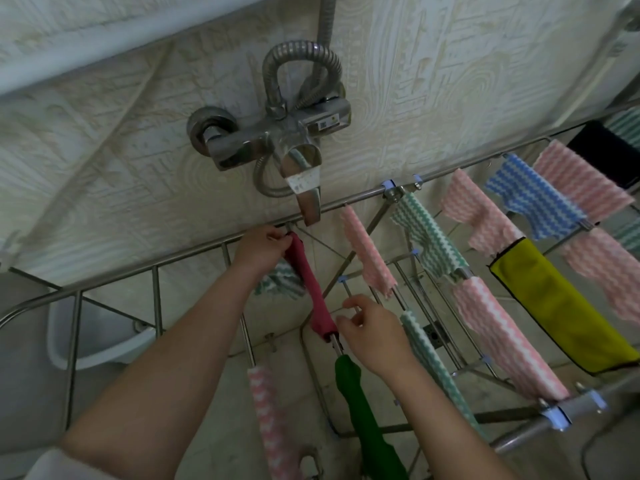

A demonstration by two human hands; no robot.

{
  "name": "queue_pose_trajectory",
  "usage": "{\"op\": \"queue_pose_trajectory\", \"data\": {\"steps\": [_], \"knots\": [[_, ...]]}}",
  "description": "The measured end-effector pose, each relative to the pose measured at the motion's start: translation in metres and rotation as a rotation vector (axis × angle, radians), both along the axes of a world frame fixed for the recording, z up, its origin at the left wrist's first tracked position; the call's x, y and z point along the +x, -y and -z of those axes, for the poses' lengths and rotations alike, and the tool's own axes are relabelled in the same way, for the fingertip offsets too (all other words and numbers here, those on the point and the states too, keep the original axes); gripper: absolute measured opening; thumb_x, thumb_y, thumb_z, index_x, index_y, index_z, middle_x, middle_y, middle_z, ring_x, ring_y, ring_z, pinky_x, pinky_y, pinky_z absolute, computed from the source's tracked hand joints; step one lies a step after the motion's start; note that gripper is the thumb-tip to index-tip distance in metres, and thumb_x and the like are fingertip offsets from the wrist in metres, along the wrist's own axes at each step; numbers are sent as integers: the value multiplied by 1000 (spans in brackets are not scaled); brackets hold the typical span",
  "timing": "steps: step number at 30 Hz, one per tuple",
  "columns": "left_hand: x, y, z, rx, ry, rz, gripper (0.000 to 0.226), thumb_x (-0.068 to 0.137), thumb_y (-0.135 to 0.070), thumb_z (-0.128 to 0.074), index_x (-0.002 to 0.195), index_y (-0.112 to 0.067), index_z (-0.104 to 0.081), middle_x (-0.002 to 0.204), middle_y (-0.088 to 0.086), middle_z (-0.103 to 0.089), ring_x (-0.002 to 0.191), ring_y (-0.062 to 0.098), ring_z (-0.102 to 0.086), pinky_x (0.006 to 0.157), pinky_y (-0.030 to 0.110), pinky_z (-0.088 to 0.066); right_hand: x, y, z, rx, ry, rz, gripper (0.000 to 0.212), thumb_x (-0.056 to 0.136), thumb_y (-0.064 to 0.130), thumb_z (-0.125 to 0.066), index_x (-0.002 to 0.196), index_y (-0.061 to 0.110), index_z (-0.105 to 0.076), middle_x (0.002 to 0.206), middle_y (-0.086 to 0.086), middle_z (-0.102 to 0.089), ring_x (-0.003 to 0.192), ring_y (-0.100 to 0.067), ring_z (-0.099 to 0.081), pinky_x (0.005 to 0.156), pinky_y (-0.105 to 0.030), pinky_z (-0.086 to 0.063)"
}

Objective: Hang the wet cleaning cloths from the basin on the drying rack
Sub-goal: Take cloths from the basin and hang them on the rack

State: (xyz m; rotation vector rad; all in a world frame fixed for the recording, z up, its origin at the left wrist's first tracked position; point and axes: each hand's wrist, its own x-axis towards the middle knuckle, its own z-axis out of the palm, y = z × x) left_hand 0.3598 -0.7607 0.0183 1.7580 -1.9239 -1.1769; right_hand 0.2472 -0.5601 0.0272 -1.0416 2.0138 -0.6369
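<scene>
Left hand [261, 249]: pinches far end of red cloth [310, 289] | Right hand [372, 332]: fingers loosely spread at cloth's near end, contact unclear | Red cloth: draped along a drying rack [356, 197] rod, green cloth [363, 410] just nearer on it | Basin [90, 344]: below rack, left

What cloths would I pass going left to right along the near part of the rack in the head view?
Pink-and-white cloth → dark green cloth → green-and-white striped cloth → long pink zigzag cloth → yellow cloth. The red cloth between the hands is left out; it runs diagonally.
</scene>
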Motion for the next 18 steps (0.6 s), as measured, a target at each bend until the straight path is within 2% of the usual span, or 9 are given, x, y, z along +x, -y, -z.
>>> {"op": "queue_pose_trajectory", "data": {"steps": [2,4,6,9,11,15,18], "knots": [[-3,2,-2,-128,34,14,15,87,-30,-63,91,-16,-66,84,2,-65,76,17,-61,64,24,-43,5,0,0,-52,161,23,16,88,30,-66,103,26,-62,78,9,-59,69,-5,-56,53,-15,-39],[-7,5,-5,-234,76,46,13,86,-30,-63,86,-17,-66,82,0,-64,76,16,-60,66,24,-40,11,0,5,-110,106,4,11,83,24,-72,88,27,-62,74,12,-57,64,-2,-52,55,-15,-40],[-13,7,-6,-289,126,64,13,85,-30,-63,80,-19,-65,79,-2,-63,75,16,-59,65,26,-40,16,-1,7,-145,24,9,11,83,21,-72,81,29,-64,72,15,-58,64,0,-52,58,-15,-41],[-13,6,-2,-289,180,84,22,86,-34,-61,73,-17,-64,75,1,-66,71,18,-63,62,30,-47,14,-3,8,-186,-51,49,10,90,21,-65,89,23,-75,80,13,-68,72,-1,-60,69,-23,-51],[-10,7,1,-294,201,93,26,88,-37,-59,74,-15,-64,74,3,-66,69,19,-62,58,29,-44,11,-4,10,-208,-151,62,15,93,18,-61,90,22,-75,82,9,-70,72,-5,-62,70,-26,-54],[-7,12,0,-316,231,103,28,88,-39,-60,80,-13,-67,77,5,-66,71,20,-61,61,27,-40,8,-3,13,-227,-330,74,20,94,10,-54,87,16,-72,83,0,-64,76,-16,-59,65,-31,-50],[-8,13,-2,-324,215,99,22,90,-33,-58,88,-14,-68,86,5,-69,77,19,-62,66,28,-42,14,-1,10,-275,-336,85,17,93,15,-54,104,16,-68,98,-2,-60,85,-21,-60,69,-37,-52]]}}
